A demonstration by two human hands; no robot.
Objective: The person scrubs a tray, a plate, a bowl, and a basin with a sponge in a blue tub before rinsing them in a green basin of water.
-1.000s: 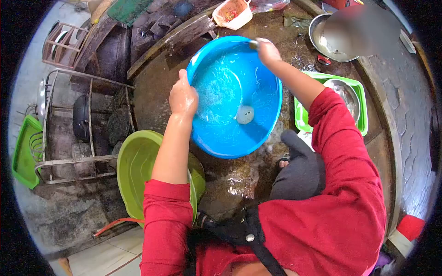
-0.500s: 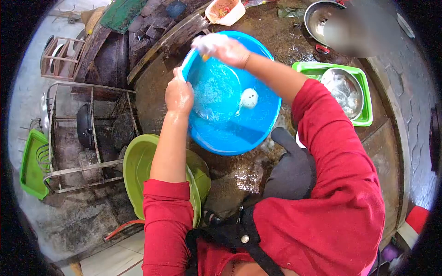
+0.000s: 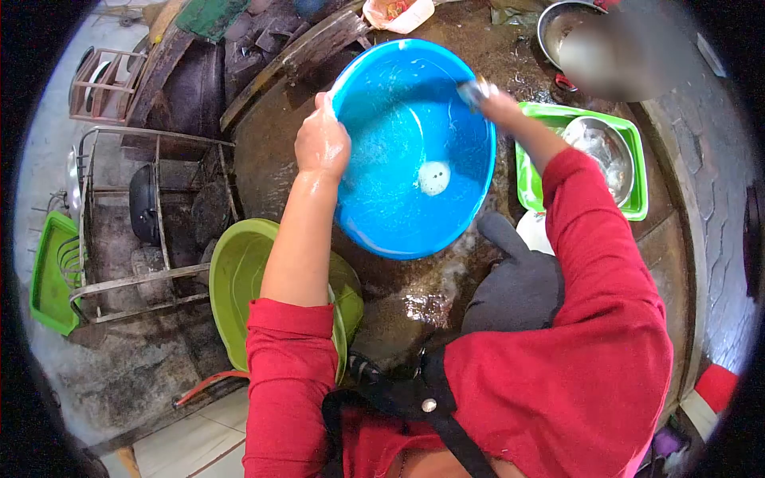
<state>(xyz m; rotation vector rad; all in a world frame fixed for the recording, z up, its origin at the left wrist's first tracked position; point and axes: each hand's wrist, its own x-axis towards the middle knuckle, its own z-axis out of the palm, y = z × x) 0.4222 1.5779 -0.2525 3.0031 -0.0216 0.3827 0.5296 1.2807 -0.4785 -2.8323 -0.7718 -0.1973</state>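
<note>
The ground here is dark, wet stone point(image 3: 414, 307), outdoors, with shiny puddles on it. In the middle sits a big round blue plastic basin point(image 3: 398, 207), tipped a little. Inside it is a bit of soapy water and one small white round lump of foam or soap point(image 3: 434, 177) near the bottom.

The left hand point(image 3: 321, 146) holds the basin's left rim, its grip pressed tight on the edge. The right hand point(image 3: 496, 101) is at the far right rim, its grip closed on a small wet scrubbing thing point(image 3: 472, 92) that is too blurred to name. Both arms wear red sleeves point(image 3: 598, 263).

Just right of the basin is a flat green plastic tray point(image 3: 633, 209), and in it sits a shiny metal bowl point(image 3: 607, 155) with something wet inside. Down to the left, close to the basin, is a light green plastic tub point(image 3: 239, 287), partly hidden by the left arm. Farther left stands a grey metal rack point(image 3: 119, 280) with a dark pot point(image 3: 141, 203) in it, and a green plastic crate point(image 3: 48, 271) beside that. At the top edge is a small white tub point(image 3: 398, 13) with red bits inside.
</note>
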